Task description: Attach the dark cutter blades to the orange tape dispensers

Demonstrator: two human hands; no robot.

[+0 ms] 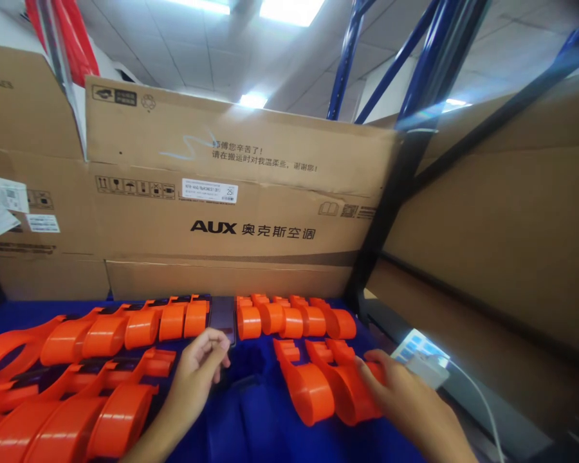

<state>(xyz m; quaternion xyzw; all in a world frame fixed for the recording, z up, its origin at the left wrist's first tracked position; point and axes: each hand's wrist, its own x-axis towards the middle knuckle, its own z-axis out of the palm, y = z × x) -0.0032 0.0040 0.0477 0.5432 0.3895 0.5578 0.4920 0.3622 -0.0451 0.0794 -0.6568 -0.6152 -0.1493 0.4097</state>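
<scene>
My right hand [398, 389] grips an orange plastic piece [375, 379] at the right end of the front right row; the fingers partly cover it. Each such piece has a wide round ring and a narrow arm, like a tape dispenser. Closed in a pinch, my left hand [205, 354] hovers over the blue surface between the left and right groups. Whatever its fingertips hold, if anything, is hidden. Left of it lie orange pieces with dark parts on their arms [142, 328]. The right-hand pieces [311, 389] show no dark parts.
A blue cloth-like surface [255, 411] carries the rows. Behind stands a large cardboard sheet [251, 199]. A dark narrow object [222, 315] lies between the back rows. At right are a blue-black rack post [395, 173], a white charger-like block [424, 368] and a cable [482, 399].
</scene>
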